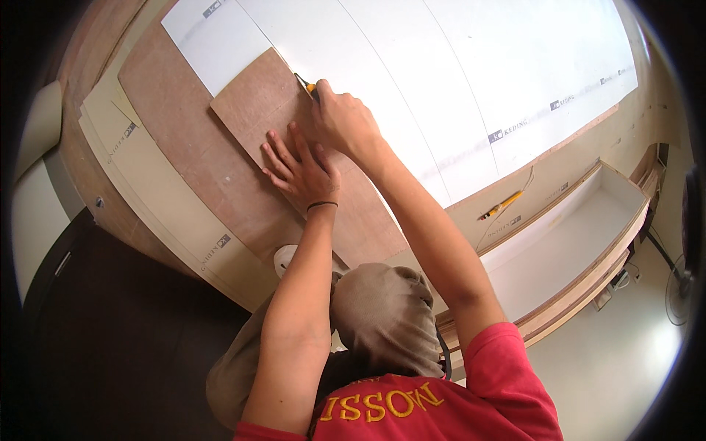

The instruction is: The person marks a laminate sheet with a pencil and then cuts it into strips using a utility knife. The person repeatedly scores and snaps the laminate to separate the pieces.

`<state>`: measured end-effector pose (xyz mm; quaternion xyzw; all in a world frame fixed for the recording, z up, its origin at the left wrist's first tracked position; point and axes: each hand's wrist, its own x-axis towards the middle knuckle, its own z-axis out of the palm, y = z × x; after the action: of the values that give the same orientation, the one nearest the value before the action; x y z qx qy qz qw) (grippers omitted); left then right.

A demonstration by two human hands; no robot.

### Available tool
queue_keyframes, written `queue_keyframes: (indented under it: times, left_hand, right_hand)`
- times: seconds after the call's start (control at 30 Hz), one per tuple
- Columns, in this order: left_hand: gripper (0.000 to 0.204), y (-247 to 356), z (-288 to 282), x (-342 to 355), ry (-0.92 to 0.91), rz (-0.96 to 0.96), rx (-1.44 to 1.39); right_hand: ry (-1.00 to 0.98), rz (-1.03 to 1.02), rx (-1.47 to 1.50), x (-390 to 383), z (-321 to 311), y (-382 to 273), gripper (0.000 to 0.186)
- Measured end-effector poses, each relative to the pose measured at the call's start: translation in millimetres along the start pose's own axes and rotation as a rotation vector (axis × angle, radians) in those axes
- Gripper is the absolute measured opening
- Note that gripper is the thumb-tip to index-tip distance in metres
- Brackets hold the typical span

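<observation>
My left hand point(301, 170) lies flat with fingers spread on a long brown wooden board point(254, 92), pressing it onto a white sheet point(434, 66). In my right hand point(344, 121) is a yellow and black utility knife point(311, 87), its dark tip at the board's right edge, over the white sheet. My fingers hide most of its handle. Thin dark lines run along the sheet, roughly parallel to the board's edge. Beneath sheet and board lies a larger brown plywood panel point(173, 125).
A second yellow cutter point(502, 206) rests right of the sheet, beside a long white-lined box point(566, 231). By my left forearm sits a white round object point(284, 259), partly hidden. A dark surface point(125, 316) fills the lower left; a fan point(680, 290) stands far right.
</observation>
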<state>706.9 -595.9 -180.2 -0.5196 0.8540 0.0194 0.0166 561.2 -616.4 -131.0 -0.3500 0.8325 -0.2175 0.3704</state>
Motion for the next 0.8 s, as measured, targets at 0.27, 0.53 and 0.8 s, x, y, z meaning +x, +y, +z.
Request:
queue_keyframes:
  times: [0.27, 0.53, 0.8]
  left_hand:
    - [0.06, 0, -5, 0, 0.033, 0.016, -0.024]
    - [0.058, -1, -2, 1, 0.042, 0.007, -0.029]
    - [0.058, 1, -7, 0, 0.009, -0.001, -0.06]
  right_hand:
    - [-0.005, 0.065, -0.061, -5, 1, -21, 0.026]
    - [-0.04, 0.079, -0.09, 0, 0, -19, 0.027]
    - [-0.031, 0.085, -0.088, -9, 2, -13, 0.027]
